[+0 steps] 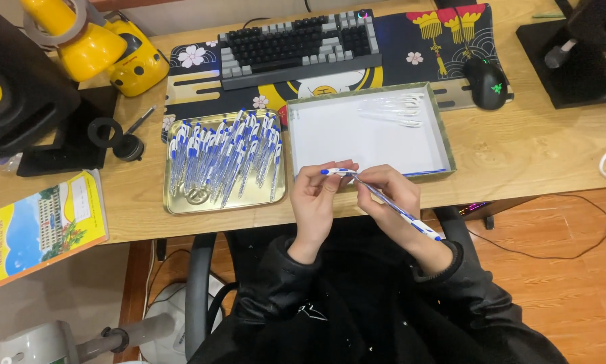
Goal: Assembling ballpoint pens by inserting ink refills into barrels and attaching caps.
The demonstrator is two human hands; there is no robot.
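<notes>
Both hands meet at the near edge of the wooden desk (532, 148). My left hand (316, 199) pinches a small blue-and-white pen part at its fingertips. My right hand (392, 195) grips a blue-and-white pen (404, 214) that slants down toward my right sleeve. Left of my hands, a gold metal tray (175, 202) is piled with several blue-and-white pens (225, 155). Just beyond my hands lies a shallow white box (357, 135) with a few clear plastic pieces (397, 108) at its far right.
A keyboard (296, 44) and black mouse (486, 82) rest on a patterned desk mat at the back. Yellow tape dispenser and tool (101, 47) stand back left, beside a black stand. A yellow book (43, 226) lies at the left; a cable crosses the floor right.
</notes>
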